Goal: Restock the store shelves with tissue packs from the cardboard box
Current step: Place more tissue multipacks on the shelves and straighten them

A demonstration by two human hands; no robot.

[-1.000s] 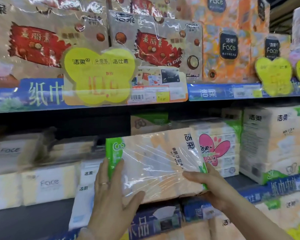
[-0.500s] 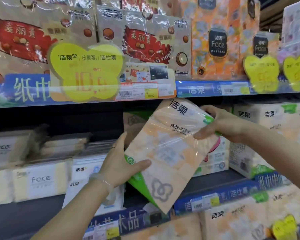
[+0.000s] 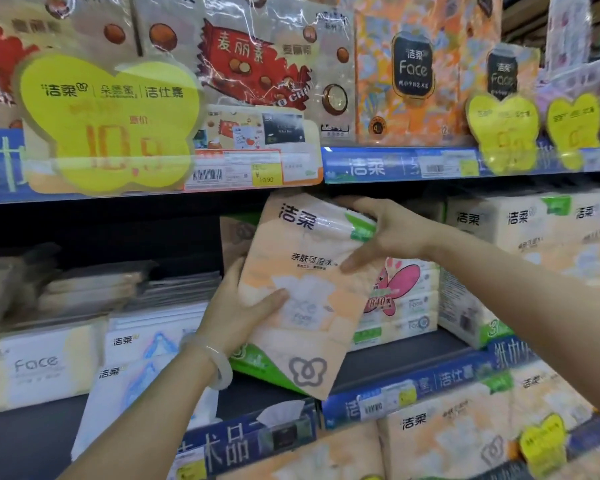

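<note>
I've got the peach, plastic-wrapped tissue pack (image 3: 302, 289) tilted at the middle shelf's near edge, left hand (image 3: 236, 313) clasping its lower side, right hand (image 3: 388, 233) its top; the slick wrap may slip from my grip.

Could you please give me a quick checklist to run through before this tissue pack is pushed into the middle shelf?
1. Grip: left hand holds the lower left edge and right hand the upper right corner of the tissue pack: ok.
2. Orientation: the pack is tilted, its top leaning left: not ok.
3. Slot: a dark gap shows behind the pack, left of the pink-butterfly packs; its width is hidden: cannot tell.
4. Headroom: the pack's top corner sits right under the upper shelf edge: not ok.
5. Wrapper intact: no tear visible, back unseen: cannot tell.
</note>
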